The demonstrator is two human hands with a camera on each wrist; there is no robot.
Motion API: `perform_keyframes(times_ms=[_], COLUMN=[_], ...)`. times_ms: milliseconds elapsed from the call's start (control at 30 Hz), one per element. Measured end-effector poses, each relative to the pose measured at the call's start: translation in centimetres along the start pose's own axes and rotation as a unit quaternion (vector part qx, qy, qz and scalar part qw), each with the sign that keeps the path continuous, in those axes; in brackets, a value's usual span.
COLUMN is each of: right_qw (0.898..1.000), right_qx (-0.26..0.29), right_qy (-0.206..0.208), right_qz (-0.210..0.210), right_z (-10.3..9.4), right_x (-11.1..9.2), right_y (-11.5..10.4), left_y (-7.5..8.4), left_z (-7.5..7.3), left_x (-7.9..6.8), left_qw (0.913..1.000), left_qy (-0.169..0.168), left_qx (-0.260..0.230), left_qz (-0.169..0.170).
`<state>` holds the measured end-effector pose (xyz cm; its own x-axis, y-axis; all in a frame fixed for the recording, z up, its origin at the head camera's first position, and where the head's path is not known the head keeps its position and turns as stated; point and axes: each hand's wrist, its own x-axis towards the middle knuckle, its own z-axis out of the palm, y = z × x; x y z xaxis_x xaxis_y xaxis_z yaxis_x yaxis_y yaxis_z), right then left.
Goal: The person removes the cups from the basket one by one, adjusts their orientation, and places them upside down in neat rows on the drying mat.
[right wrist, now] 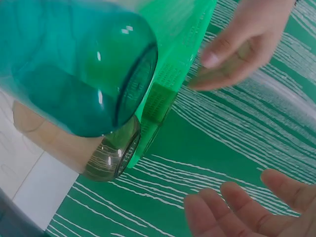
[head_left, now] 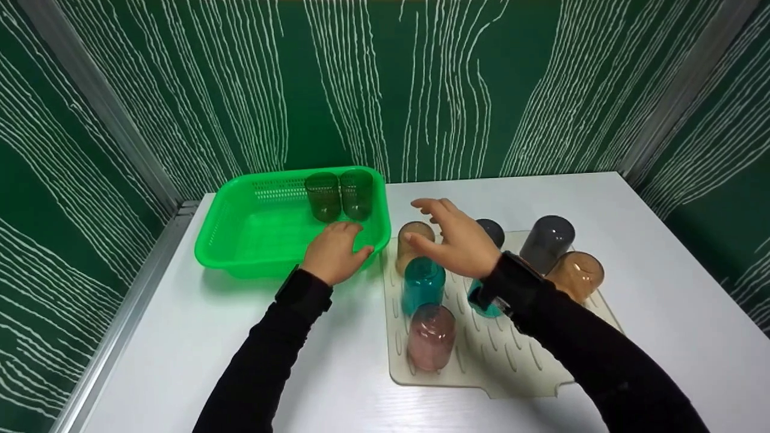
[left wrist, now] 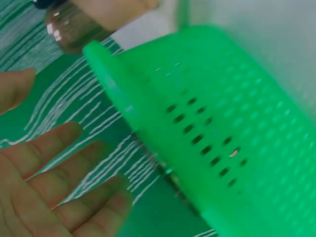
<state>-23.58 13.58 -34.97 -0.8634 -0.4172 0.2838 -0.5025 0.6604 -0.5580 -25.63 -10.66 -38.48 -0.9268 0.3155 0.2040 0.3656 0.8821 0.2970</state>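
Observation:
My left hand (head_left: 335,252) hovers over the front right rim of a green plastic basket (head_left: 231,264), its fingers loosely extended and holding nothing. Inside the basket, at its back right corner, two dark tinted glasses (head_left: 323,198) stand side by side. To the right, my right hand (head_left: 460,240) is held above the drying mat with fingers spread and thumb apart, gripping nothing. Nearest below it are an upturned amber glass (head_left: 409,255) and a teal glass (head_left: 424,288); both also show in the right wrist view, the teal glass (right wrist: 79,64) overlapping the amber glass (right wrist: 64,140).
More upturned glasses stand on the pale ridged mat (head_left: 475,376): a pink glass (head_left: 432,340) in front, a partly hidden teal glass (head_left: 486,308), a grey glass (head_left: 550,240) and an amber glass (head_left: 577,276). Behind the white table (head_left: 337,385) rise green walls with white lines.

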Motion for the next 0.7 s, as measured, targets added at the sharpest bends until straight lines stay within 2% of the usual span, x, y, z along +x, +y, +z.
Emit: perform_keyframes(times_ms=[133,300,433,567,700], right_qw=[0.999,0.993,0.983,0.977,0.973], right_qx=[0.036,0.093,0.137,0.163,0.177], right_qy=[-0.017,-0.035,-0.05,-0.054,-0.057], right_qz=[0.022,0.069,0.108,0.123,0.135], right_z=[0.0,0.0,0.2,0.6,1.1], right_x=[1.1,2.5,3.8,4.8,5.7], right_y=[0.2,0.5,0.7,0.7,0.4], left_y=[-0.6,-1.3,-1.7,-1.9,-2.0], left_z=[0.9,2.0,2.7,3.2,3.2], left_x=[-0.1,-0.6,-0.8,-0.9,-1.0], left_qw=[0.9997,0.9996,0.9997,0.9989,0.9984], left_qy=[-0.015,-0.007,0.016,0.04,0.047], left_qx=[-0.013,-0.01,0.01,0.025,0.03], left_qz=[-0.016,-0.025,-0.015,0.003,0.011])
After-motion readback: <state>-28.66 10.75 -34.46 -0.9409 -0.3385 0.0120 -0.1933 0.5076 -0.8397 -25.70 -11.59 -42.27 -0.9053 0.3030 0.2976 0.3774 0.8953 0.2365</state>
